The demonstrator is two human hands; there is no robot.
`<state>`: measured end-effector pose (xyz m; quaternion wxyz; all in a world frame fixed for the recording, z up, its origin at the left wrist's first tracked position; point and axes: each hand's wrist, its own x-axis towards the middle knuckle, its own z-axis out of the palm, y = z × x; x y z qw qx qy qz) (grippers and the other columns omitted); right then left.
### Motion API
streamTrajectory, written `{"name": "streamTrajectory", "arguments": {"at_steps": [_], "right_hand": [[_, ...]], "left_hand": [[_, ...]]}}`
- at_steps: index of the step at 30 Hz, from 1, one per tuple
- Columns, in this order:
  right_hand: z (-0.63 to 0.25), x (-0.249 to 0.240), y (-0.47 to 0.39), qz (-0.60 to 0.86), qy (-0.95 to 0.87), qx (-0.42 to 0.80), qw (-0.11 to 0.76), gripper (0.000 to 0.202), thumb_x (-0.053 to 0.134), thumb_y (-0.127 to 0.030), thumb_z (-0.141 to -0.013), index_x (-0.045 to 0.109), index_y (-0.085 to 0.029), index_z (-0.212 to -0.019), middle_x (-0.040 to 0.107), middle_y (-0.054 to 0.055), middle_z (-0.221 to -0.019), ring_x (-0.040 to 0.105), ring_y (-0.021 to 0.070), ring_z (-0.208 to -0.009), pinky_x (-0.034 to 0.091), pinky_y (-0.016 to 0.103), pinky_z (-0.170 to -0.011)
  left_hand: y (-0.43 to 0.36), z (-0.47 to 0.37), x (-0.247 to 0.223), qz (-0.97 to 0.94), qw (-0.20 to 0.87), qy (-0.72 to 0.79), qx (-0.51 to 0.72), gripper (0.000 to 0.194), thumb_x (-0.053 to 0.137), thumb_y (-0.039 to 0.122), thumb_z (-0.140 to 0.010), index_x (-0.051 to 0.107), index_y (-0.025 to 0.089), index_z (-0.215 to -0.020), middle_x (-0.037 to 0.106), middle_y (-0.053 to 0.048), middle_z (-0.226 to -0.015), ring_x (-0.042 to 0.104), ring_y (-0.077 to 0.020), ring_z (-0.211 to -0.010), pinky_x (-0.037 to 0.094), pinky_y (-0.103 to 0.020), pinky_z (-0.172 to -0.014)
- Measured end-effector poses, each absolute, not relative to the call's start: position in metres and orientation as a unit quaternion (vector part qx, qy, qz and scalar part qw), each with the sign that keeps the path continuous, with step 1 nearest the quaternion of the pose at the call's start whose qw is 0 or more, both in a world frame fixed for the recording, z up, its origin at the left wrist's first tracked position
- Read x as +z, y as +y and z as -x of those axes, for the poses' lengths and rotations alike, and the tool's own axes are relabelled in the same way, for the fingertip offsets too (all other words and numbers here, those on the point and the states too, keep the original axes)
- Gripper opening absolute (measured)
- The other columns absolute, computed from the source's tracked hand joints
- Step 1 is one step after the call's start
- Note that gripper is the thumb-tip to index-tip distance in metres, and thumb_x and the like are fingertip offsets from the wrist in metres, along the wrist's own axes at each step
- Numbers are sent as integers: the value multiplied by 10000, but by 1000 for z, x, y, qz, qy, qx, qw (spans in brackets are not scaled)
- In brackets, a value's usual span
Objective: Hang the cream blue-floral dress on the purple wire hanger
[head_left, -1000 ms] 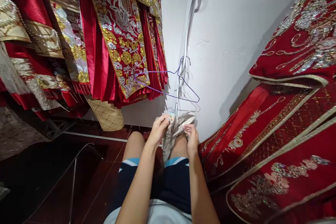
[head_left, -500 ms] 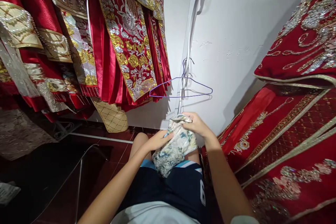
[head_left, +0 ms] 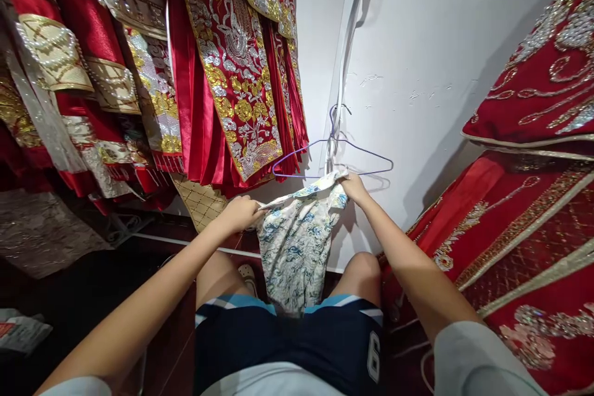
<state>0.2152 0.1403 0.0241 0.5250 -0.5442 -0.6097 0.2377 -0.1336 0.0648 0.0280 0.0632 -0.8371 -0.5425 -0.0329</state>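
A white garment with a blue and green floral print (head_left: 297,244) hangs stretched between my two hands, its lower part reaching down between my knees. My left hand (head_left: 244,211) is closed on its upper left corner. At its upper right corner, my right hand (head_left: 353,187) pinches the cloth. Just above and behind the garment, a thin purple wire hanger (head_left: 366,150) hangs against the wall by its hook, with nothing on it.
Red embroidered garments (head_left: 241,93) hang close on the left. More red beaded garments (head_left: 524,210) fill the right side. A white strap or pole (head_left: 344,55) runs down the white wall. A white bar (head_left: 185,240) lies low on the left.
The garment was bunched up between my hands over my lap. Now my hands are farther apart and higher, and the cloth is spread out. My knees have parted.
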Motion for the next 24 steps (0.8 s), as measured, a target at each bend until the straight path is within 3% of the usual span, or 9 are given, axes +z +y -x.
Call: {"name": "streamTrajectory", "arguments": {"at_steps": [3,7,12,15,18,20,22,24], "right_hand": [[-233,21,121,543,-608,210,540,153,551,-331,-628,508,-213,-540,495,-17,-547,435,166,-629,418,314,-658],[-251,28,98,533,-615,192,549,154,538,-320,-597,473,-213,-507,416,-37,-524,358,132,-590,331,282,-584],[-239,38,79,505,-627,207,556,129,537,-306,-566,503,-196,-507,453,-26,-533,385,129,-581,322,277,-567],[-223,38,69,476,-636,218,567,111,509,-286,-592,554,-188,-562,531,-1,-585,453,152,-617,384,287,-602],[-221,38,61,454,-633,197,596,199,515,-243,-622,651,-175,-750,642,35,-749,546,187,-717,461,310,-699],[-234,40,62,463,-594,148,641,454,555,-199,-619,671,-170,-1057,680,51,-894,581,195,-783,487,325,-772],[-257,44,68,484,-538,109,682,702,609,-167,-611,567,-168,-1312,689,64,-989,599,194,-818,493,339,-822],[-283,50,76,508,-514,116,681,698,660,-178,-622,580,-144,-1314,701,73,-985,612,195,-826,491,353,-841]], "left_hand": [[71,133,29,829,56,-542,-124,355,463,382,-924,755,182,-959,732,-164,-1027,603,-322,-1067,431,-452,-972],[74,111,35,837,-16,-465,-289,463,323,360,-983,690,193,-1210,651,-120,-1306,530,-297,-1229,390,-474,-1092],[86,57,67,802,-91,-392,-441,475,326,306,-997,620,166,-1343,609,-97,-1398,484,-237,-1368,314,-401,-1192],[99,30,89,803,-61,-387,-449,461,384,268,-978,611,168,-1366,645,-108,-1345,558,-259,-1281,387,-412,-1125],[110,20,103,794,-27,-424,-435,433,446,264,-955,634,183,-1336,704,-109,-1226,632,-282,-1122,470,-400,-971],[115,23,107,785,-8,-449,-427,375,459,271,-949,686,200,-1239,728,-92,-1165,649,-289,-1059,479,-375,-879],[117,30,109,779,18,-467,-419,321,465,274,-939,713,217,-1135,743,-72,-1101,652,-287,-1007,463,-354,-818],[118,36,111,776,39,-473,-415,282,466,261,-924,715,225,-1052,742,-58,-1036,644,-272,-959,445,-337,-787]]}}
